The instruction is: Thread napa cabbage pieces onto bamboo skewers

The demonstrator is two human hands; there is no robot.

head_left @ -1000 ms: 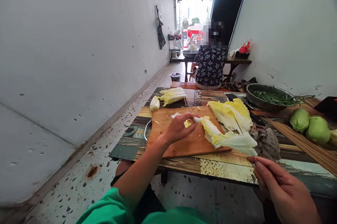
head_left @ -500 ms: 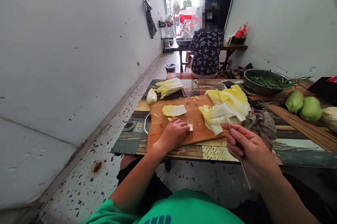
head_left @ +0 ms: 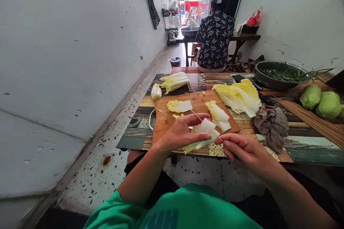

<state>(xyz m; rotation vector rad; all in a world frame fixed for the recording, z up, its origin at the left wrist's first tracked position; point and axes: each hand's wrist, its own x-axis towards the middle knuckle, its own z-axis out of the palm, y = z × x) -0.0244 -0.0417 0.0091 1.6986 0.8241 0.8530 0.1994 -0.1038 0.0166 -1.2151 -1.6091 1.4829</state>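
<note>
Above the front edge of the wooden cutting board (head_left: 162,123), my left hand (head_left: 178,134) is closed around pale napa cabbage leaf pieces (head_left: 206,125), thumb in front and fingers behind. A thin bamboo skewer (head_left: 197,115) runs through or along the held cabbage; its exact path inside is hidden. My right hand (head_left: 243,148) pinches the skewer's other end between thumb and fingers, just right of the cabbage. Two cut napa cabbage pieces lie on the board, one left piece (head_left: 179,106) and one right piece (head_left: 219,116). Larger yellow leaves (head_left: 239,94) are piled past the board's right edge.
More cabbage (head_left: 175,81) and a small chunk (head_left: 156,92) lie beyond the board. Rightward are a crumpled cloth (head_left: 272,125), a skewer bundle (head_left: 309,114), a metal bowl of greens (head_left: 281,75) and green vegetables (head_left: 328,104). A person (head_left: 215,39) sits ahead, back turned.
My left hand has risen from the board and now grips cabbage pieces. My right hand has moved left with the skewer, which now meets that cabbage. The view has shifted slightly.
</note>
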